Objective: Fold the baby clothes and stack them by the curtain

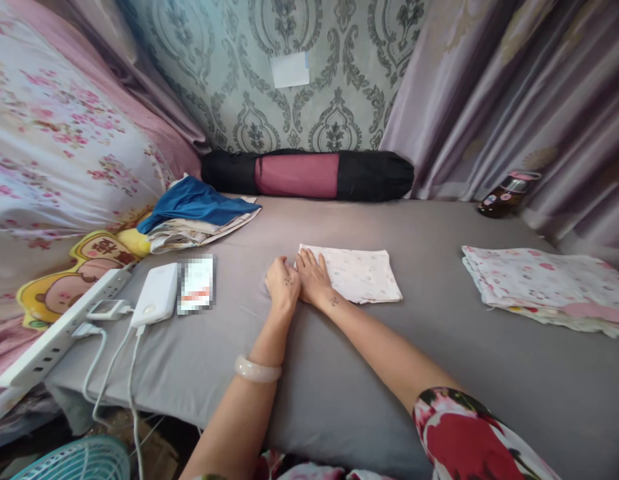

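Observation:
A small folded white cloth with a faint pink print point(359, 272) lies flat on the grey bed sheet point(369, 373). My right hand point(313, 277) rests on the cloth's left edge with its fingers stretched flat. My left hand point(283, 283) lies right beside it on the sheet at the cloth's left corner, fingers curled down, with nothing visible in them. A pale bangle point(256, 370) sits on my left wrist.
A stack of folded printed cloths point(544, 283) lies at the right. A blue garment on folded fabric point(199, 210) is at the back left, a black and pink roll bag point(309, 175) by the wall, a dark jar point(506, 195) at right. A power bank point(156, 293), phone point(196, 283), power strip point(64, 327) and cables sit at the left edge.

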